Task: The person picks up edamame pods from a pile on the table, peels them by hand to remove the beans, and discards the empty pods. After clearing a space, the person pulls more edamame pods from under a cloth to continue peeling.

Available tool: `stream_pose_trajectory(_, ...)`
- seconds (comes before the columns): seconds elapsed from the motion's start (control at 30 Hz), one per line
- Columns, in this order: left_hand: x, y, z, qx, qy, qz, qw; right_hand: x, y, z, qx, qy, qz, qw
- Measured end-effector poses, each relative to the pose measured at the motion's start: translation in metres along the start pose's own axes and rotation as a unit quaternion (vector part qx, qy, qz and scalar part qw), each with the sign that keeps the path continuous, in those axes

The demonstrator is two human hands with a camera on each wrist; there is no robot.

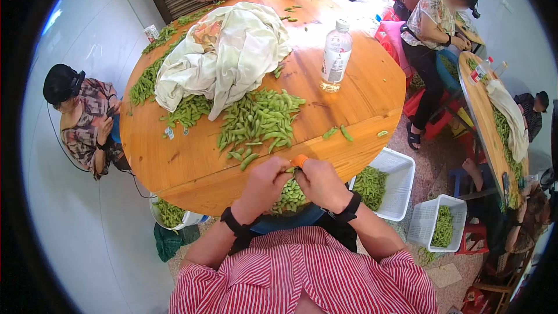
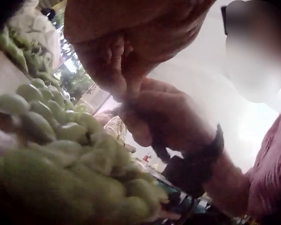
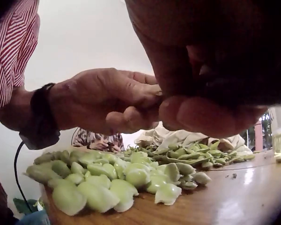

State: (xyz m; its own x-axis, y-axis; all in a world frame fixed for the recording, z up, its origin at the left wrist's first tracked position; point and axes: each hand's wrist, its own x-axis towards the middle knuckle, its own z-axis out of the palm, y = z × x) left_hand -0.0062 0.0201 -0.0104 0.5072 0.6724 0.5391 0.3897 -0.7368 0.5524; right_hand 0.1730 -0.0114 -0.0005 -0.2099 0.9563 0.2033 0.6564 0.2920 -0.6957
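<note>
At the near table edge, my left hand and right hand meet fingertip to fingertip, pinching a small green bean pod between them. Curled fingers hide most of the pod. An orange cover wraps a fingertip on the right hand. Below the hands lies a heap of shelled green beans, seen close up as plump pale beans in the right wrist view. Just beyond the hands, a pile of unshelled pods spreads over the wooden table.
A whitish cloth covers part of the pods. A clear bottle stands to the right, near a few loose pods. White baskets holding green pieces sit on the floor. Other people sit around this table and another one.
</note>
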Motion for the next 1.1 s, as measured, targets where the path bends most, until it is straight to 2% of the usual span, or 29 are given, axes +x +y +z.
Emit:
stream_pose_trajectory(0.03, 0.0, 0.0, -0.001, -0.132, -0.014, -0.114, 0.985, 0.0, 0.002, -0.002, 0.014, -0.003, -0.012, 1.0)
stream_pose_trajectory(0.07, 0.0, 0.0, -0.003, -0.26, -0.027, -0.225, 0.939, 0.001, 0.005, -0.002, 0.014, -0.002, -0.013, 1.0)
stream_pose_trajectory(0.1, 0.002, 0.001, -0.006, -0.26, -0.027, -0.224, 0.939, 0.002, 0.009, -0.002, 0.045, -0.003, -0.023, 0.999)
stream_pose_trajectory(0.13, 0.006, 0.001, -0.011, -0.382, -0.05, -0.296, 0.874, 0.003, 0.011, -0.003, 0.075, -0.004, -0.033, 0.997)
stream_pose_trajectory(0.17, 0.008, 0.0, -0.015, -0.495, -0.072, -0.361, 0.787, 0.004, 0.011, -0.007, 0.075, -0.004, -0.033, 0.997)
stream_pose_trajectory(0.2, 0.009, -0.003, -0.017, -0.495, -0.072, -0.361, 0.787, 0.005, 0.01, -0.012, 0.119, -0.034, -0.025, 0.992)
stream_pose_trajectory(0.27, 0.008, -0.009, -0.018, -0.564, -0.099, -0.392, 0.72, 0.006, 0.01, -0.014, 0.163, -0.065, -0.017, 0.984)
stream_pose_trajectory(0.3, 0.008, -0.008, -0.017, -0.564, -0.099, -0.392, 0.72, 0.006, 0.011, -0.013, 0.213, -0.075, 0.017, 0.974)
stream_pose_trajectory(0.33, 0.008, -0.007, -0.016, -0.531, -0.09, -0.397, 0.743, 0.006, 0.012, -0.012, 0.261, -0.085, 0.051, 0.96)
stream_pose_trajectory(0.37, 0.008, -0.005, -0.013, -0.498, -0.08, -0.401, 0.765, 0.006, 0.011, -0.012, 0.262, -0.084, 0.051, 0.96)
stream_pose_trajectory(0.4, 0.007, -0.001, -0.01, -0.498, -0.081, -0.401, 0.765, 0.006, 0.009, -0.012, 0.256, -0.07, 0.067, 0.962)
stream_pose_trajectory(0.43, 0.006, 0.004, -0.007, -0.337, -0.045, -0.285, 0.896, 0.007, 0.008, -0.011, 0.25, -0.058, 0.082, 0.963)
stream_pose_trajectory(0.47, 0.005, 0.006, -0.006, -0.156, -0.007, -0.153, 0.976, 0.007, 0.006, -0.011, 0.25, -0.058, 0.082, 0.963)
stream_pose_trajectory(0.5, 0.006, 0.005, -0.006, -0.156, -0.007, -0.154, 0.976, 0.007, 0.005, -0.01, 0.217, -0.035, 0.064, 0.974)
stream_pose_trajectory(0.57, 0.007, 0.004, -0.006, -0.05, 0.007, -0.093, 0.994, 0.007, 0.005, -0.006, 0.183, -0.013, 0.047, 0.982)
stream_pose_trajectory(0.6, 0.007, 0.006, -0.006, -0.05, 0.008, -0.094, 0.994, 0.007, 0.006, -0.003, 0.146, 0.003, 0.022, 0.989)
stream_pose_trajectory(0.63, 0.009, 0.01, -0.007, -0.161, -0.017, -0.223, 0.961, 0.008, 0.007, -0.002, 0.108, 0.02, -0.003, 0.994)
stream_pose_trajectory(0.67, 0.01, 0.012, -0.008, -0.268, -0.042, -0.345, 0.898, 0.009, 0.007, -0.003, 0.108, 0.02, -0.004, 0.994)
stream_pose_trajectory(0.7, 0.011, 0.009, -0.009, -0.268, -0.042, -0.345, 0.898, 0.009, 0.005, -0.006, 0.11, 0.016, -0.02, 0.994)
stream_pose_trajectory(0.77, 0.012, 0.002, -0.01, -0.465, -0.044, -0.416, 0.781, 0.009, 0.006, -0.008, 0.112, 0.012, -0.036, 0.993)
stream_pose_trajectory(0.8, 0.011, -0.001, -0.01, -0.465, -0.044, -0.415, 0.781, 0.009, 0.007, -0.008, 0.116, 0.009, -0.028, 0.993)
stream_pose_trajectory(0.87, 0.009, -0.005, -0.009, -0.549, -0.052, -0.423, 0.719, 0.009, 0.008, -0.01, 0.118, 0.007, -0.021, 0.993)
stream_pose_trajectory(0.93, 0.008, -0.007, -0.008, -0.566, -0.053, -0.424, 0.705, 0.007, 0.007, -0.011, 0.161, -0.018, 0.073, 0.984)
stream_pose_trajectory(1.07, 0.002, -0.016, -0.005, -0.619, -0.082, -0.419, 0.66, 0.008, -0.005, -0.015, 0.162, 0.016, 0.04, 0.986)
stream_pose_trajectory(1.1, 0.002, -0.015, -0.005, -0.618, -0.081, -0.419, 0.66, 0.009, -0.005, -0.012, 0.156, 0.036, -0.008, 0.987)
